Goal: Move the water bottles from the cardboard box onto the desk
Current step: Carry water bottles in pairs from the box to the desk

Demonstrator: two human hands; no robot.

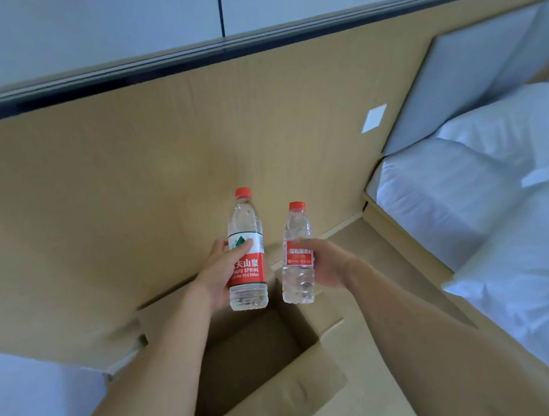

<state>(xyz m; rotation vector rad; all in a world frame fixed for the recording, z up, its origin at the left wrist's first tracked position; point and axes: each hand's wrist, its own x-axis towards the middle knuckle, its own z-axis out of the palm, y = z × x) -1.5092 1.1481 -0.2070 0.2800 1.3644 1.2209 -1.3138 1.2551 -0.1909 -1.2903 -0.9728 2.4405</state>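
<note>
My left hand [220, 273] grips a tall clear water bottle [244, 230] with a red cap and a red-and-white label, held upright. My right hand [327, 263] grips a smaller clear water bottle [298, 256] with a red cap and a red label, also upright. Both bottles hang in the air above the far edge of an open cardboard box [303, 382] that lies below my forearms. The inside of the box that shows is dark and bare. No desk is in view.
A light wooden wall panel [130, 188] fills the space behind the bottles. A bed [485, 214] with white sheets and pillows, in a wooden frame, stands at the right. A white surface [27, 406] lies at the lower left.
</note>
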